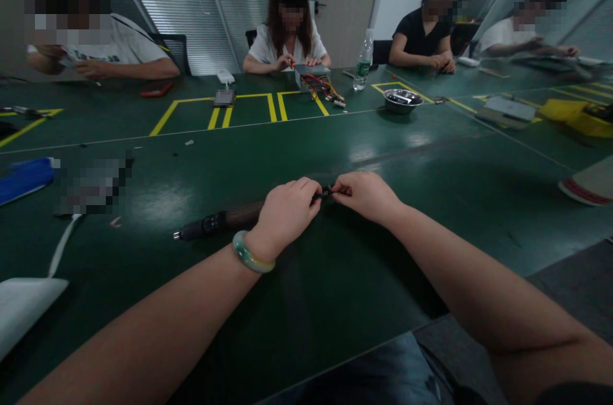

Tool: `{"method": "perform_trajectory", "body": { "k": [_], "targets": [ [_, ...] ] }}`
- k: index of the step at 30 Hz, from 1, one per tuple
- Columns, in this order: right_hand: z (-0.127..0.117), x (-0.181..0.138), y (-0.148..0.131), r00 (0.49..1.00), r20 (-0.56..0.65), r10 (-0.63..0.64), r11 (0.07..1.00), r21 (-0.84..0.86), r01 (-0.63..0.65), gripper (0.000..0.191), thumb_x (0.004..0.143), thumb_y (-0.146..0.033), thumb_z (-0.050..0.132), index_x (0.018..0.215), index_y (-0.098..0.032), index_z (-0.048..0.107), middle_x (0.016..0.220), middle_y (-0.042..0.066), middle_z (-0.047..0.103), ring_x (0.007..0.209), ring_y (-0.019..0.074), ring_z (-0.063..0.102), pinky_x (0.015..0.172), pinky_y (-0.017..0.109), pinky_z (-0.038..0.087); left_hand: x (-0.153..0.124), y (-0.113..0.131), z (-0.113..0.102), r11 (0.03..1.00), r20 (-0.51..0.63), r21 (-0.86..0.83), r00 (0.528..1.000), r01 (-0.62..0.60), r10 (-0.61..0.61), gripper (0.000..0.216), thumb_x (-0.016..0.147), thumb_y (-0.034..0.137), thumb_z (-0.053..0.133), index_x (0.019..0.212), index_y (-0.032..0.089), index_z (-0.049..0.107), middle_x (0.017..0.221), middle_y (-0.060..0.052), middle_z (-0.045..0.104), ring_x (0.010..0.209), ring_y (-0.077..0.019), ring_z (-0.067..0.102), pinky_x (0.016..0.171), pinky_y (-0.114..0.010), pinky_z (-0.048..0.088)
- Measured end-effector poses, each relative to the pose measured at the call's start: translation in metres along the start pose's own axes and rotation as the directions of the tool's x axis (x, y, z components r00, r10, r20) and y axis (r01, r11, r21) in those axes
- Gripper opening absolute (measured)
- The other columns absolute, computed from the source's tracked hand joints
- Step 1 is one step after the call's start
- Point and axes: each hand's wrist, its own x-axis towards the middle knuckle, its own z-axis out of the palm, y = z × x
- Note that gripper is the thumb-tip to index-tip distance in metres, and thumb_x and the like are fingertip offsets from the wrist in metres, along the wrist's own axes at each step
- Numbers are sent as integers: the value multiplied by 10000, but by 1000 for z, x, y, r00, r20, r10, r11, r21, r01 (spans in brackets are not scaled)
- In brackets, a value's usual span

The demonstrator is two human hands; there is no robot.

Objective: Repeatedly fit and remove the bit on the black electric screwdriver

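An electric screwdriver (239,216) with a dark brown body lies across the green table, its metal tip (178,235) pointing left. My left hand (290,208), with a green bangle on the wrist, is closed around its rear end and covers that part of the body. Just right of those fingers a small black piece (327,190), like a plug or connector, shows between my two hands. My right hand (366,195) pinches it with thumb and fingertips. Whether this piece is joined to the screwdriver is hidden by my fingers.
To the left lie a blue object (27,179), a pixelated device (96,184) with a white cable, and a white object (26,306). Across the table are a metal bowl (402,101), a water bottle (363,63) and a box with coloured wires (316,78). Several people sit opposite.
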Motion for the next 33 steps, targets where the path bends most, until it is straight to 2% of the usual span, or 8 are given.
{"method": "perform_trajectory", "body": {
  "k": [5, 10, 19, 26, 33],
  "targets": [
    [3, 0, 3, 1000, 24, 9, 994, 111, -12, 68, 807, -272, 658, 843, -238, 705, 766, -26, 683, 687, 120, 607, 601, 235, 404, -1, -1, 0, 999, -1, -32, 1000, 8, -8, 137, 913, 264, 540, 1019, 206, 605, 1002, -29, 648, 884, -185, 618, 753, -310, 491],
    [7, 0, 3, 1000, -2, -21, 989, 147, 21, 69, 813, -277, 663, 847, -236, 707, 771, -34, 682, 689, 108, 604, 602, 228, 392, -1, -3, 2, 999, -22, -45, 1000, 3, -4, 126, 904, 277, 565, 1003, 216, 612, 996, -17, 652, 864, -185, 618, 747, -324, 488],
    [8, -1, 3, 998, -44, -53, 996, 68, 56, 78, 812, -269, 665, 868, -245, 714, 821, -29, 700, 745, 127, 614, 642, 241, 395, -1, -3, 1, 998, -18, -52, 1000, 24, -25, 133, 903, 302, 572, 976, 212, 638, 994, -28, 668, 877, -190, 633, 758, -326, 496],
    [10, -1, -4, 995, -78, -56, 998, 17, 58, 57, 818, -253, 651, 830, -227, 701, 768, -27, 684, 705, 126, 605, 630, 244, 383, 0, -3, 2, 997, -15, -73, 1000, 26, -27, 115, 894, 279, 581, 965, 205, 633, 973, -30, 668, 879, -195, 634, 766, -326, 501],
    [10, -2, -6, 992, -74, -100, 995, -2, 100, 45, 824, -237, 647, 832, -223, 689, 803, -22, 689, 736, 131, 608, 652, 247, 380, 0, -1, 0, 997, -1, -57, 998, 61, -61, 114, 893, 280, 584, 980, 208, 571, 937, -19, 658, 846, -190, 630, 694, -306, 482]
  ]
}}
